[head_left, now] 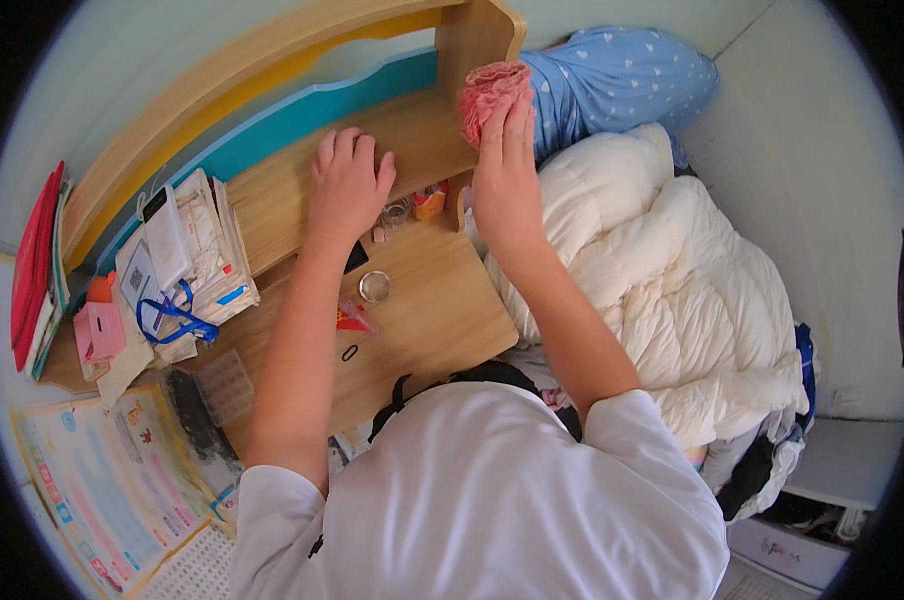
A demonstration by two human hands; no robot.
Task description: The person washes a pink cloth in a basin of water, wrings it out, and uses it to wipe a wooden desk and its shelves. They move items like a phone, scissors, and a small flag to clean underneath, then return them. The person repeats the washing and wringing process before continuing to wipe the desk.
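Observation:
My right hand [506, 187] holds a crumpled pink cloth [493, 94] at the right end of a wooden shelf [272, 206], beside its upright side panel. My left hand [350, 180] lies palm down on the shelf with its fingers somewhat spread and nothing visible in it. Under the shelf edge, between my hands, are a clear round container [395, 212] and an orange and red packet [429, 201]. On the desk top [437, 292] below stand a small round glass-like jar [374, 286], a red and pink item [357, 318] and a black oval ring [350, 352].
Stacked books [211, 247] with a white power bank [166, 240] and a blue lanyard [174, 322] fill the shelf's left part, near a pink box [99, 330]. A clear compartment box [225, 386] lies at the desk's left. A cream quilt [669, 277] and blue heart-patterned fabric [617, 82] lie to the right.

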